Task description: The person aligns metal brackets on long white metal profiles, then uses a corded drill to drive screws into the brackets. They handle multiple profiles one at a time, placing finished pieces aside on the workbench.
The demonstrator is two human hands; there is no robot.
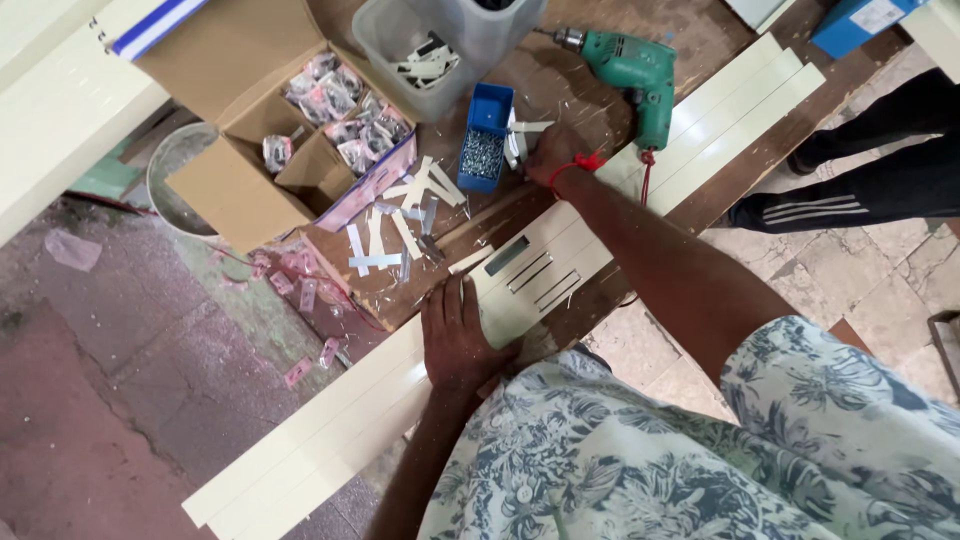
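A long cream-coloured metal channel (330,430) lies diagonally across the wooden bench, with several rectangular slots (530,272) cut in its middle. My left hand (455,335) presses flat on the channel just left of the slots. My right hand (550,155) reaches far forward, with a red thread at its wrist. Its fingers close on a small white metal piece (520,135) beside a blue box of screws (485,140). A green electric drill (635,75) lies just right of that hand.
An open cardboard box (270,120) holds small bagged parts. A clear plastic tub (430,50) stands behind it. Several white strips (405,215) lie scattered on the bench. Another person's legs (860,180) stand at the right. A blue box (850,25) sits at the top right.
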